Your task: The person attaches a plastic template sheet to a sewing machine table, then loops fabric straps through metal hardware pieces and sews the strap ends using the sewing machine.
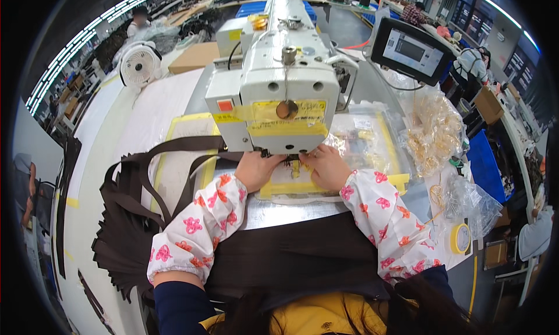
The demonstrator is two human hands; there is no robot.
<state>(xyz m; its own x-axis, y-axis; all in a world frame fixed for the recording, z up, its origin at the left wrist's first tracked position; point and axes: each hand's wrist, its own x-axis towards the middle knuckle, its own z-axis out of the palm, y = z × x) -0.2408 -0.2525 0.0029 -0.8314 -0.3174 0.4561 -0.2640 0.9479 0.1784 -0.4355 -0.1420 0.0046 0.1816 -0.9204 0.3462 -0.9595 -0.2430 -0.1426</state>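
Observation:
Both my hands are at the needle area of a white industrial sewing machine [289, 73], under its head. My left hand [258, 171] has its fingers closed at the end of a dark brown strap [186, 144], which comes in from the left. Opposite it, my right hand [326, 167] has bent fingers pressed in at the needle area; what they grip is hidden by the machine head. Between the hands lies a work plate edged with yellow tape [297, 186]. More dark brown straps [125, 242] hang in a thick bundle at the left, and dark brown fabric [291, 253] lies across my front.
A tilted control screen [412, 51] stands at right behind the machine. Clear plastic bags with yellowish pieces [434, 131] and a yellow tape roll [460, 238] lie right. A white fan [140, 65] and cardboard [194, 57] sit far left. Other people work in the background.

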